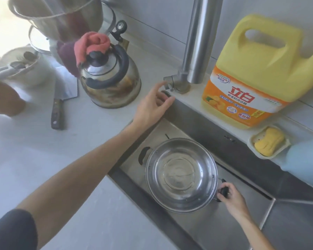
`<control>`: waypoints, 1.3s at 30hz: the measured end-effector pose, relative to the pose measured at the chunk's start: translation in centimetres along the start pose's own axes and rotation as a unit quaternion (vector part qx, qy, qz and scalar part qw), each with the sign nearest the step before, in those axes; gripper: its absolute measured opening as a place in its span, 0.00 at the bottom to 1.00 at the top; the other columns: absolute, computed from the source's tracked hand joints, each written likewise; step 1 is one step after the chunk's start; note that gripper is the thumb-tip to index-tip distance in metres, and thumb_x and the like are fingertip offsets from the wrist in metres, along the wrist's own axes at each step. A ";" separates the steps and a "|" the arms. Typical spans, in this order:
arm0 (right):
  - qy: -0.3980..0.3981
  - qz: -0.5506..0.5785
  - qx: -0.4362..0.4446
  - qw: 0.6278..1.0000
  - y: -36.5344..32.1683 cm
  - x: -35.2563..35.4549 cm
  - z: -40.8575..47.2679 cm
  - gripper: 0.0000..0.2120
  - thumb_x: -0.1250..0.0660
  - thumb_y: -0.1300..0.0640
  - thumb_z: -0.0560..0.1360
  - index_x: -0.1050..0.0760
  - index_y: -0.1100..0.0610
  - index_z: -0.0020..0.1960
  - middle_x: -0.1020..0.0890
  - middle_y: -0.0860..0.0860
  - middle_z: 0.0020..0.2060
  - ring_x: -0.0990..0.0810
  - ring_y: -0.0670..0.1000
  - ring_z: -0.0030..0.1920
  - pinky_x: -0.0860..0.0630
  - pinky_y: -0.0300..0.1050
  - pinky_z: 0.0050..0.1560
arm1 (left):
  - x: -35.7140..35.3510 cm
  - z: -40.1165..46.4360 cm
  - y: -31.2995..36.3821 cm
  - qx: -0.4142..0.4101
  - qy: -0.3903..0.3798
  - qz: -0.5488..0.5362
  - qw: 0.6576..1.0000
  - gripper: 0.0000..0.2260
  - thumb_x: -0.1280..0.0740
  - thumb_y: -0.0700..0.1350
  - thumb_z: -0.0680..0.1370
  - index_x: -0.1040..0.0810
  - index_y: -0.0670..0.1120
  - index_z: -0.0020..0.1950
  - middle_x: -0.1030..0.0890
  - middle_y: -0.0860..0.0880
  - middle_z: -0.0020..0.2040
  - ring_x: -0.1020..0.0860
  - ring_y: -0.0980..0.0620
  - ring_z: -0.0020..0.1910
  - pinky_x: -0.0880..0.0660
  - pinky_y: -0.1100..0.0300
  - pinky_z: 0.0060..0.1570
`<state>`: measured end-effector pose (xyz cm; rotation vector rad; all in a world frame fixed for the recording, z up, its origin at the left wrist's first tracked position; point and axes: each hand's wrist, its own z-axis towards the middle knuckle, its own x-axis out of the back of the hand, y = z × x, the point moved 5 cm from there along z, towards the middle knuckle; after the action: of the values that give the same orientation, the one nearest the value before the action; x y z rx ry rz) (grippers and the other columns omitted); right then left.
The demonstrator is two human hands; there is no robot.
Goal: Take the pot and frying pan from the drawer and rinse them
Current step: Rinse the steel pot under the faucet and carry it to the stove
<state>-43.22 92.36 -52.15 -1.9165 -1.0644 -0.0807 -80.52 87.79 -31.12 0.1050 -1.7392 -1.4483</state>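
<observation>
A round steel pot with two black side handles sits down in the steel sink; a little water seems to lie in its bottom. My right hand is shut on the pot's right handle. My left hand reaches across the counter with fingers spread, its fingertips just short of the tap lever at the foot of the steel tap column. No water runs from the tap. No frying pan is in view.
A stained kettle with a pink cloth on top stands left of the tap. A cleaver lies on the white counter. A yellow detergent jug and a soap dish stand behind the sink. Pots are stacked far left.
</observation>
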 end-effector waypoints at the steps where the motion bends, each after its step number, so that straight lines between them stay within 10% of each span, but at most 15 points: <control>1: 0.001 -0.006 0.002 1.000 0.0 0.0 0.0 0.17 0.29 0.68 0.69 0.27 0.46 0.41 0.18 0.55 0.42 0.17 0.58 0.43 0.27 0.34 0.41 | 0.2 0.9 1.1 -0.003 0.005 0.018 1.000 0.20 0.34 0.56 0.76 0.30 0.53 0.66 0.22 0.58 0.42 0.22 0.57 0.42 0.25 0.62 0.44; 5: -0.003 -0.020 0.004 1.000 0.4 -0.1 0.1 0.19 0.30 0.68 0.69 0.28 0.43 0.40 0.19 0.54 0.40 0.17 0.60 0.40 0.23 0.53 0.50 | -0.8 3.3 1.4 0.008 -0.004 0.140 0.990 0.09 0.36 0.57 0.75 0.22 0.55 0.52 0.20 0.57 0.42 0.21 0.54 0.45 0.26 0.58 0.44; 12: -0.013 -0.001 0.011 1.000 0.1 0.1 0.0 0.14 0.30 0.69 0.70 0.27 0.52 0.44 0.18 0.57 0.43 0.18 0.52 0.38 0.28 0.27 0.37 | -1.0 4.0 0.0 0.017 0.060 0.105 0.992 0.07 0.35 0.53 0.75 0.19 0.56 0.50 0.18 0.54 0.44 0.21 0.54 0.46 0.26 0.58 0.43; 25: -0.011 0.017 0.012 1.000 2.0 -0.1 0.2 0.14 0.30 0.68 0.70 0.27 0.50 0.45 0.19 0.58 0.46 0.19 0.55 0.41 0.29 0.27 0.38 | -0.7 -1.4 -4.6 0.033 0.094 0.029 0.995 0.10 0.37 0.51 0.77 0.26 0.54 0.58 0.20 0.55 0.50 0.23 0.57 0.43 0.25 0.62 0.45; 31: -0.020 0.016 0.006 1.000 2.5 -0.1 0.7 0.16 0.30 0.68 0.70 0.27 0.48 0.44 0.20 0.56 0.44 0.21 0.53 0.38 0.25 0.36 0.47 | -5.2 -9.5 -16.6 0.214 -0.275 0.258 0.901 0.15 0.39 0.46 0.78 0.31 0.52 0.65 0.23 0.46 0.58 0.23 0.46 0.51 0.28 0.55 0.50; 34: -0.026 0.015 0.003 1.000 3.7 -0.1 1.4 0.18 0.30 0.68 0.69 0.27 0.44 0.42 0.20 0.52 0.43 0.20 0.54 0.40 0.24 0.56 0.53 | -6.0 -10.3 -16.7 0.207 -0.290 0.208 0.911 0.12 0.39 0.44 0.78 0.28 0.53 0.60 0.25 0.50 0.56 0.26 0.48 0.49 0.30 0.58 0.49; 39: -0.078 0.019 -0.025 0.996 3.8 -0.1 1.8 0.16 0.32 0.69 0.72 0.27 0.48 0.45 0.20 0.51 0.47 0.21 0.55 0.47 0.27 0.50 0.56 | -4.8 -9.1 -14.0 0.151 -0.250 0.172 0.941 0.11 0.39 0.42 0.77 0.24 0.58 0.50 0.19 0.54 0.49 0.19 0.51 0.42 0.23 0.52 0.51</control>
<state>-41.22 92.76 -55.84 -2.0137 -1.1377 0.0650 -77.71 78.86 -45.79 -0.4231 -2.2483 -0.9938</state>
